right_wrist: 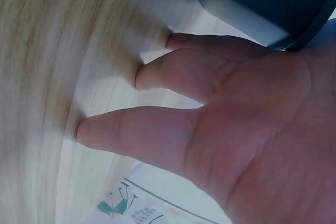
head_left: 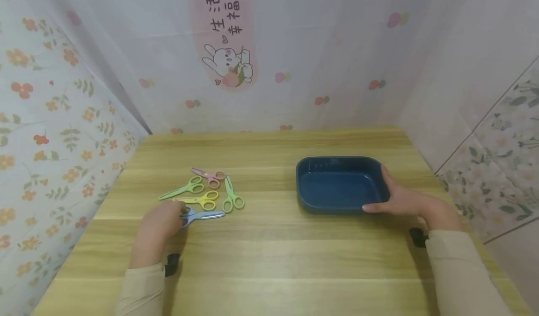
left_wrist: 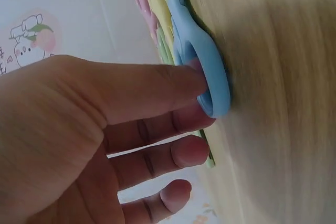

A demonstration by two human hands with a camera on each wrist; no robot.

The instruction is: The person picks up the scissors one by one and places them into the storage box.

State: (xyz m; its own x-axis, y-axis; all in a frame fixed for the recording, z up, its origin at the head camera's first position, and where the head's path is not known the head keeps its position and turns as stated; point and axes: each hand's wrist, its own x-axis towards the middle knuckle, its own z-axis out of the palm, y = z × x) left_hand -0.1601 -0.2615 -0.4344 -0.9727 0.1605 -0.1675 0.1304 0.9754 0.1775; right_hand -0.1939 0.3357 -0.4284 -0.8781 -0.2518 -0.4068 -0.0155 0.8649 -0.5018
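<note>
In the head view, my left hand [head_left: 159,227] is at the handle end of a pair of blue scissors [head_left: 204,215]. Its thumb and index finger pinch a handle loop of the blue scissors [left_wrist: 210,66], seen close up in the left wrist view; the other fingers extend below. Farther right on the table, my right hand [head_left: 402,201] spans the right end of a dark blue rectangular dish [head_left: 341,189], thumb along the near side. From the right wrist, straight fingers [right_wrist: 142,129] reach down to the tabletop beside the dish [right_wrist: 247,22].
Beyond the blue scissors lie yellow scissors [head_left: 208,200], green scissors [head_left: 183,189], pink scissors [head_left: 210,176] and another green pair [head_left: 231,196]. The wooden table [head_left: 269,260] meets a printed curtain [head_left: 294,49] at the back, with patterned cloth [head_left: 54,119] on the left.
</note>
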